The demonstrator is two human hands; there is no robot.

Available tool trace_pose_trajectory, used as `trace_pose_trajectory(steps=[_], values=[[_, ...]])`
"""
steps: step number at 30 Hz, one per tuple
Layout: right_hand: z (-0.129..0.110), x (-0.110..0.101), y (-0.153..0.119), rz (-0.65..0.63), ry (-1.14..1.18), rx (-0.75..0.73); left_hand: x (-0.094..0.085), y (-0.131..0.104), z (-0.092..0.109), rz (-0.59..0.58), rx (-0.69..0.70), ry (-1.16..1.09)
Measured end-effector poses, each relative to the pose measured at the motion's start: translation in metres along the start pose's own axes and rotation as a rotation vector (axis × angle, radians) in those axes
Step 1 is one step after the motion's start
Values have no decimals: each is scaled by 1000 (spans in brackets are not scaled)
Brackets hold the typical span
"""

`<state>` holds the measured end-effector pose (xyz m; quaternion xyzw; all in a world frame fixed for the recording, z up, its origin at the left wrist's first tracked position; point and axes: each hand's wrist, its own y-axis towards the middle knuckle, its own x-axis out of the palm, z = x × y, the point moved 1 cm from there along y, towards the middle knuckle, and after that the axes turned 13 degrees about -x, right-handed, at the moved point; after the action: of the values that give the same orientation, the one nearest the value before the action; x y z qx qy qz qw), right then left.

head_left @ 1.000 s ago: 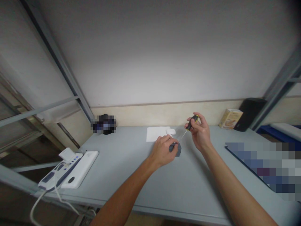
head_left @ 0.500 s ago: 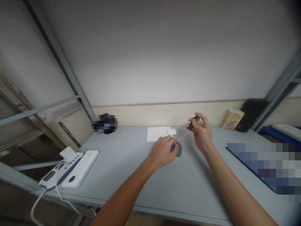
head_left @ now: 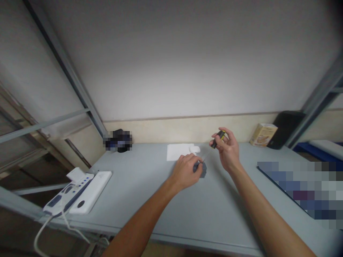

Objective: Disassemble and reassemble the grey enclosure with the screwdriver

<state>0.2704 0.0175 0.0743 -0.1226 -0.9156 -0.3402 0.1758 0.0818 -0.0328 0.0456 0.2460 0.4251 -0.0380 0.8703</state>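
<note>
the right hand (head_left: 228, 145) is wrapped around the black-and-yellow handle of a thin-shafted screwdriver (head_left: 218, 139), raised above the counter (head_left: 128, 189). the screwdriver's long axis slants down and leftward, its tip end toward a small dark grey piece with a ribbed surface (head_left: 203, 172), which lies below and to the left of this hand. the left hand (head_left: 186, 170) is the nearer one: its thumb and fingers are closed on the grey piece at the counter, covering its left part. these fingertips crowd the shaft's end, and i cannot tell whether the tip touches the piece. just behind the left hand lie a flat white paper sheet (head_left: 176, 152) and a small rounded white object (head_left: 194, 149). well apart, back right, stands a yellow cardboard box (head_left: 264, 135); far left rests a white-and-blue plastic power strip (head_left: 70, 192).
</note>
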Motion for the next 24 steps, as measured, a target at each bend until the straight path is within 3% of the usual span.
trace_pose_trajectory(steps=[24], values=[[-2,1,-1,-10,4,-14,0,-1,0,15,-7,13]])
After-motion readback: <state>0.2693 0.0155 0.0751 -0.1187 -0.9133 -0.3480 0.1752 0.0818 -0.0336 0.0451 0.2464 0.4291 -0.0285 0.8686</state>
